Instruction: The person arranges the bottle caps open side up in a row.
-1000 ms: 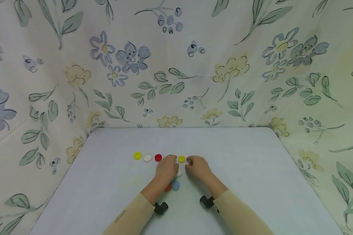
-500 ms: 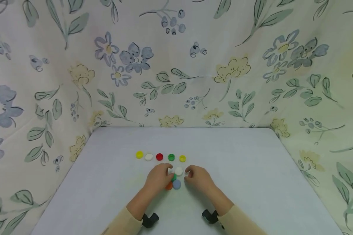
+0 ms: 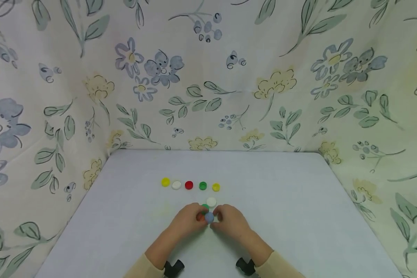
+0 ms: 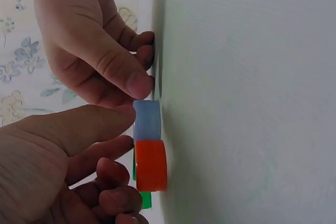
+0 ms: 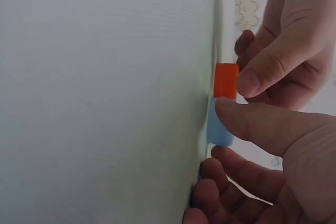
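Note:
In the head view, my left hand [image 3: 187,221] and right hand [image 3: 233,222] curve in from either side of a light-blue bottle cap [image 3: 209,217], their thumbs and forefingers pinching at its edges. An orange bottle cap [image 5: 226,80] stands against the blue one, partly hidden inside the curl of my left hand in the head view. My right thumb [image 5: 231,109] lies over the blue cap in the right wrist view. My left thumb [image 4: 123,116] meets the blue cap's edge in the left wrist view. Just behind sits a green cap [image 3: 204,209], half covered by the left fingers, and a white cap [image 3: 211,202].
Farther back runs a row of caps on the white table [image 3: 281,193]: yellow [image 3: 165,182], white [image 3: 176,185], red [image 3: 189,185], green [image 3: 203,185] and yellow [image 3: 216,187]. A floral cloth [image 3: 208,96] surrounds the table.
Both hands have come back toward the body, from beside the right-end yellow cap, past the white cap, to the blue cap. The row of caps is uncovered.

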`<state>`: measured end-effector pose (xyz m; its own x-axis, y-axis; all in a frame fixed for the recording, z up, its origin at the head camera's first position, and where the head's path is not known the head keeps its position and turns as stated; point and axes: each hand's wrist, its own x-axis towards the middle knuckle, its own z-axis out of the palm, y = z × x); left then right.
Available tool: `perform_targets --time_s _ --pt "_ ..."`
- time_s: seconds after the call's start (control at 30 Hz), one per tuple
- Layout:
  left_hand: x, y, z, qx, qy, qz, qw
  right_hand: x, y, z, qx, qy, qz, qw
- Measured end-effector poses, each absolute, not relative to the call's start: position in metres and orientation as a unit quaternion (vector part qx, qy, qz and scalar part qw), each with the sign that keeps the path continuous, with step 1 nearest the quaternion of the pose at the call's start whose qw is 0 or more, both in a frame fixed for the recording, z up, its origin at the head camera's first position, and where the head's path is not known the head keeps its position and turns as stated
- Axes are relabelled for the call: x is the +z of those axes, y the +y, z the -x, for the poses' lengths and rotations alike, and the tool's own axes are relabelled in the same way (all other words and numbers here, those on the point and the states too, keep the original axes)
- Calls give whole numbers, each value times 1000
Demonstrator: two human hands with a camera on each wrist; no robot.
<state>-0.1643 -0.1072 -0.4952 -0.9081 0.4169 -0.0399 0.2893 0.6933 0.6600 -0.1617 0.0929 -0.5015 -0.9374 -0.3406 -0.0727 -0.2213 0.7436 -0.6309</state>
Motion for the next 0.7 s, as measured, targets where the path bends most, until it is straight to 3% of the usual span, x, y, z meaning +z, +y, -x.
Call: perform_targets --time_s 0.23,0.7 --pt "-505 -112 167 330 914 -223 73 -508 85 161 -296 939 165 54" --pt "-514 -110 166 304 920 -247 11 -513 87 161 -324 927 186 36"
